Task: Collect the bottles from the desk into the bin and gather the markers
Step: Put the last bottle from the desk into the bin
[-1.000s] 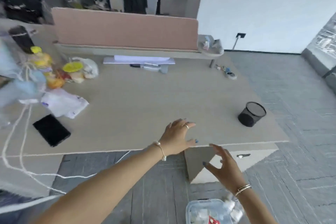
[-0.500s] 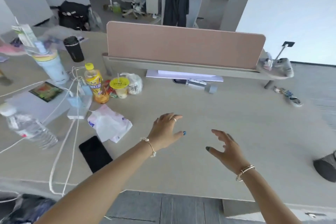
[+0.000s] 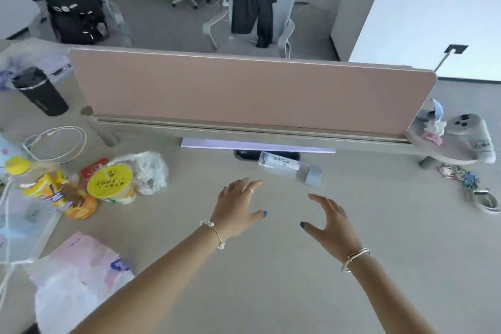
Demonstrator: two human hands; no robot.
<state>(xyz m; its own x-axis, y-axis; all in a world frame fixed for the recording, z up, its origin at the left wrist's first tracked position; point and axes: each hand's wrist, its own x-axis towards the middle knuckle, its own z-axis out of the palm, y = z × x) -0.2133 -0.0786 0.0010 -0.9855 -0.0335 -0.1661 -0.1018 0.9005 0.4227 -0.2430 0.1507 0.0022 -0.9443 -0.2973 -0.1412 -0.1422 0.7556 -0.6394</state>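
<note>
The clear bottle [image 3: 288,168] with the grey cap lies on its side near the desk's far edge, just in front of the pink divider [image 3: 252,89] and the pale flat board [image 3: 257,147] tucked under its rail. It is the closest of the task's things to me. My left hand [image 3: 238,210] hovers just short of it, fingers spread and loose, holding nothing; my right hand [image 3: 329,225] hangs beside it, also wide and empty, thumb out. Neither touches the bottle or the desk [image 3: 271,293].

A second ago I was looking along the desk's near right corner, with the black mesh bin on the desk and a tub of rubbish below; since then my view has swung left and forward, the bin has dropped out of sight, and both hands have travelled across the bare middle toward the far edge. I judge that this puts me at the start of the first pick, with nothing collected yet.

Toward the left edge stands a yellow-capped drink bottle [image 3: 40,184], blurred, among a yellow-lidded cup [image 3: 109,183], a crumpled plastic bag [image 3: 147,171] and a snack packet [image 3: 80,207]. A black tumbler [image 3: 40,95] sits at the far left corner, a tissue pack [image 3: 78,279] by the near left edge. I cannot make out any markers; the small clutter [image 3: 466,179] at the right edge is too blurred to name.
</note>
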